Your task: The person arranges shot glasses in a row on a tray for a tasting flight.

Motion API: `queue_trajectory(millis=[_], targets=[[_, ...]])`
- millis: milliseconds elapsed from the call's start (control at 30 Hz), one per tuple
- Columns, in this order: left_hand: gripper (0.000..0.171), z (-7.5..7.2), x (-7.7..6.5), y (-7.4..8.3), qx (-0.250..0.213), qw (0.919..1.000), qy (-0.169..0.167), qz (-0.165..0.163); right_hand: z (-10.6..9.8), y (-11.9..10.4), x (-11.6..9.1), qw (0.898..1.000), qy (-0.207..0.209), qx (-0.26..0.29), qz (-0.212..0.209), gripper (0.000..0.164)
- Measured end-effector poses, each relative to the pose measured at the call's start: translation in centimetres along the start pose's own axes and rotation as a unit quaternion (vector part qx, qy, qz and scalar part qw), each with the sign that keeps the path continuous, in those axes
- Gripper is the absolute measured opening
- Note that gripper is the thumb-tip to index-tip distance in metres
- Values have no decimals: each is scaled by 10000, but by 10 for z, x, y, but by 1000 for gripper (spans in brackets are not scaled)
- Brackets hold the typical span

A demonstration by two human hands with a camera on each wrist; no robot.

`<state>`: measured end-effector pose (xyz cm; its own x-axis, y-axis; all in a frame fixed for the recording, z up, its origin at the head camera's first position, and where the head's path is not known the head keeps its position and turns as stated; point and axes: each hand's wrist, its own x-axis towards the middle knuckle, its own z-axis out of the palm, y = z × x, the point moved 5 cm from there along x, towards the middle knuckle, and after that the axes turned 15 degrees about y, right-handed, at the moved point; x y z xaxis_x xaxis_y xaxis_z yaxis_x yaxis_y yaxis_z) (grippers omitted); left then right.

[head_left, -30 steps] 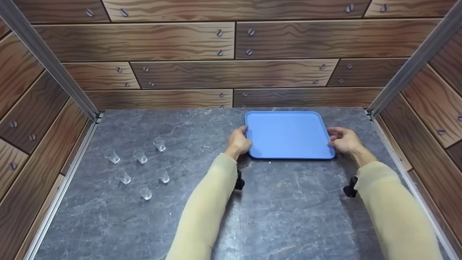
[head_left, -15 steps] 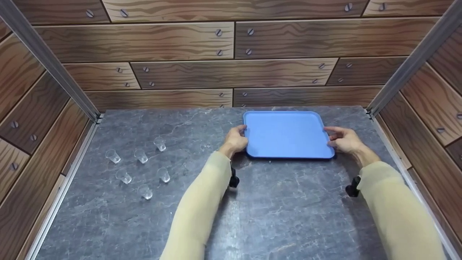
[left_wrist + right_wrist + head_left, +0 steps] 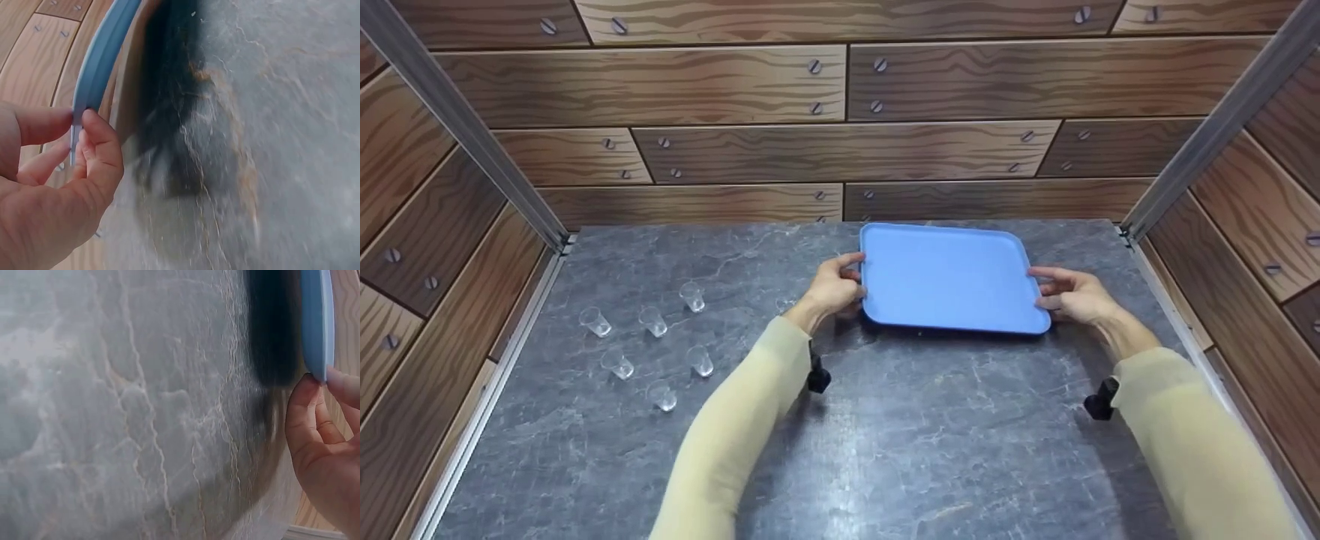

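A blue rectangular tray (image 3: 949, 277) with a low rim is held up at the back right of the table, slightly turned, with a dark shadow beneath it. My left hand (image 3: 830, 286) pinches its left edge; in the left wrist view, the thumb and fingers of that left hand (image 3: 67, 185) take the rim (image 3: 101, 62) between them. At the opposite edge my right hand (image 3: 1078, 296) grips the tray, and the right wrist view has this right hand (image 3: 329, 444) pinching the rim (image 3: 318, 326). The tray's upper face carries nothing.
Several small clear cups (image 3: 652, 321) stand in a loose group on the left part of the grey marbled table (image 3: 945, 442). Wood-patterned walls (image 3: 840, 150) rise at the back and both sides, with metal posts (image 3: 1207, 127) in the corners.
The tray has lifted off the table, shifted slightly left and turned a little, its left side swinging back. My left hand has moved left with it, and its grip now shows more finger.
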<state>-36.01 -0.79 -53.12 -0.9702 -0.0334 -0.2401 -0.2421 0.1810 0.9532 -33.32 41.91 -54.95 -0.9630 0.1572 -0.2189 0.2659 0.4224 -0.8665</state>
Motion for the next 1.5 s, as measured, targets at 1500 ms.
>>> queue_trajectory(millis=[1500], targets=[[80,-114,-101,-80,-12,9970,726,250,111,-14,-75,9862,-988,1196,-584,72]])
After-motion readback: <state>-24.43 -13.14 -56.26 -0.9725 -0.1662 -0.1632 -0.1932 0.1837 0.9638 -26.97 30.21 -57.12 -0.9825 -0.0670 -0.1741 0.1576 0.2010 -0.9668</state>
